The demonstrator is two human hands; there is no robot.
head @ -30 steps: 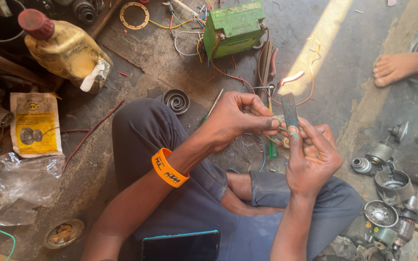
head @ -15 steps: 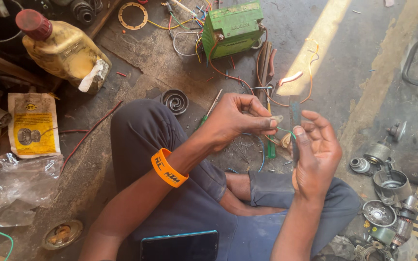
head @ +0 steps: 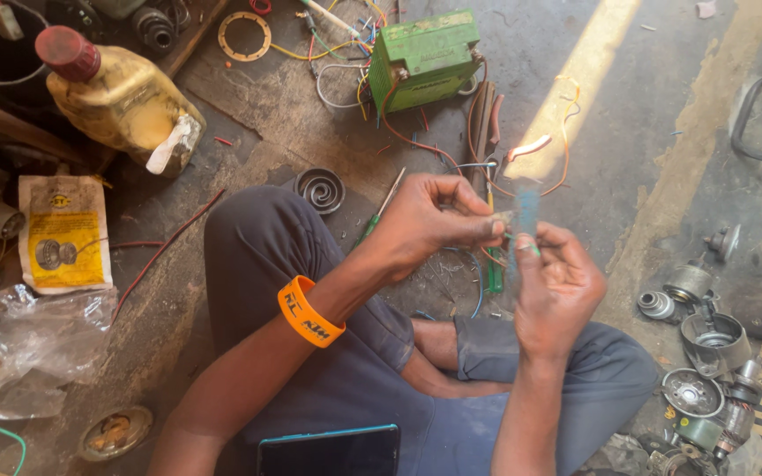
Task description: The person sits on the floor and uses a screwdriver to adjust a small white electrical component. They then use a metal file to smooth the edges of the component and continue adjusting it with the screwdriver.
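Observation:
I sit cross-legged on a grimy concrete floor. My left hand [head: 434,220], with an orange wristband [head: 309,310] on its wrist, pinches a small pale part at its fingertips. Just to its right, my right hand [head: 557,286] holds a thin blue-grey strip [head: 527,211] upright between thumb and fingers. The strip is motion-blurred and touches or nearly touches the pinched part. Both hands hover above my knees, over loose wires [head: 487,264].
A green box [head: 421,57] with wires stands at the back. A yellow jug [head: 121,97] is at the far left, with a coil spring [head: 321,189] and green screwdriver [head: 372,220] nearby. Metal motor parts [head: 707,339] lie at right, and a dark phone [head: 328,451] rests on my lap.
The strip in my right hand has shifted slightly against the pinched part and is now blurred. Someone's bare foot at the upper right has withdrawn almost out of view.

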